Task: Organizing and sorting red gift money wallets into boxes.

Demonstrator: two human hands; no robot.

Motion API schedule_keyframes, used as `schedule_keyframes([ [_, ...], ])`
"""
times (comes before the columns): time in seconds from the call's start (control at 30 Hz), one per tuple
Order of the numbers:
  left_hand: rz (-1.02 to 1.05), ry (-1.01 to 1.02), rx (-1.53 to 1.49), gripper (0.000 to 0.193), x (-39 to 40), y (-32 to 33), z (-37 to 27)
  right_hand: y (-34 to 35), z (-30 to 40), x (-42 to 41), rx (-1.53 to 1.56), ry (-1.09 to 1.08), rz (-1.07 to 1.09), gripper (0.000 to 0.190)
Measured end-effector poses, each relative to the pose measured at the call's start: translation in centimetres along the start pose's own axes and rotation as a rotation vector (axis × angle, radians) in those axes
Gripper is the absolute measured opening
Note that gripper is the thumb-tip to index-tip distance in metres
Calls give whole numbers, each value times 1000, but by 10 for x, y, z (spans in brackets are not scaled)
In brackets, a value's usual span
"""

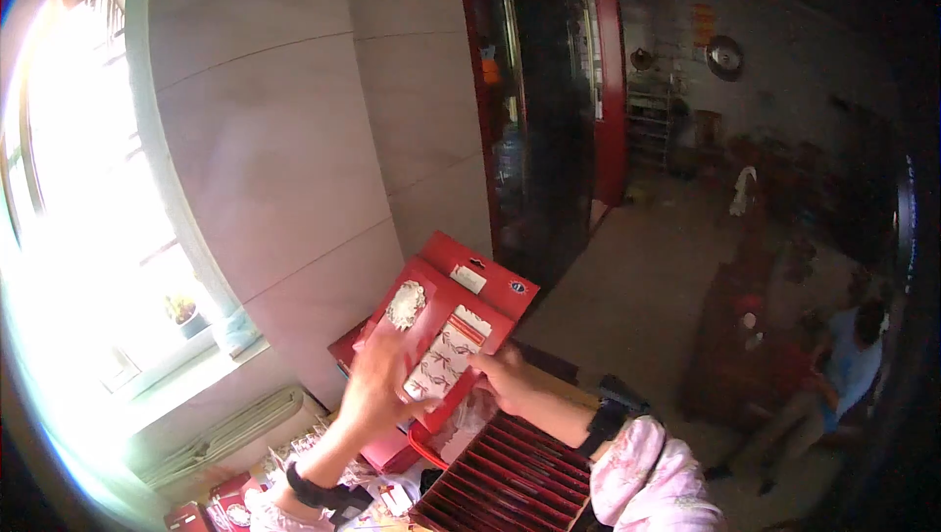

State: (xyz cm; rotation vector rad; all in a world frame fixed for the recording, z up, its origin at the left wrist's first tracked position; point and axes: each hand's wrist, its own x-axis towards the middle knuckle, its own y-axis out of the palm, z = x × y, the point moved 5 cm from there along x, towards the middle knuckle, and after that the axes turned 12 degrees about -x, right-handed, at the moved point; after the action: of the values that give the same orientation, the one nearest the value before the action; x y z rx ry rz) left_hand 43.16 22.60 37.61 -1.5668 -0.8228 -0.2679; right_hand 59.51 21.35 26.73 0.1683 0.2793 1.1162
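Both hands are at a red cardboard package (434, 256) with a hang hole in its top flap. A white ornate oval piece (406, 305) shows on its left part, and a white patterned strip (439, 369) lies along its right part. My left hand (382, 377) rests over the lower left of the package, its fingers spread across the front. The right edge is gripped by my right hand (503, 377), with the thumb on the front beside the patterned strip. Below the package stands a box with rows of dark red dividers or cards (514, 469).
Red packages (239, 502) and small printed pieces lie at the lower left. A potted plant (184, 311) stands by the bright window at left. A tiled wall (294, 164) rises ahead. Another person (853, 363) sits at the far right, near a dark red table (735, 341).
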Motion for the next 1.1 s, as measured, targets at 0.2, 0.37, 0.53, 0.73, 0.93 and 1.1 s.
schedule_keyframes([
  [0.2, -63, -494, -1062, 77, -9, -2, 92, -6, 67, -58, -153, -424, 604, 43],
  [0.37, -120, -633, -1534, 46, -22, 15, 75, -11, 87, -79, -490, -532, 598, 48],
  [0.53, -218, -664, -1640, 47, -42, 22, 71, -39, 61, -107, -486, -386, 642, 53],
  [0.73, -455, -690, -1653, 34, -48, 24, 67, -116, -25, -142, -1641, -434, 261, 70],
  [0.93, -513, -638, -1617, 37, -48, 29, 72, -111, -56, -165, -1932, -585, 247, 72],
  [1.1, -462, -615, -1608, 41, -52, 38, 85, -93, -45, -167, -1736, -603, 210, 69],
])
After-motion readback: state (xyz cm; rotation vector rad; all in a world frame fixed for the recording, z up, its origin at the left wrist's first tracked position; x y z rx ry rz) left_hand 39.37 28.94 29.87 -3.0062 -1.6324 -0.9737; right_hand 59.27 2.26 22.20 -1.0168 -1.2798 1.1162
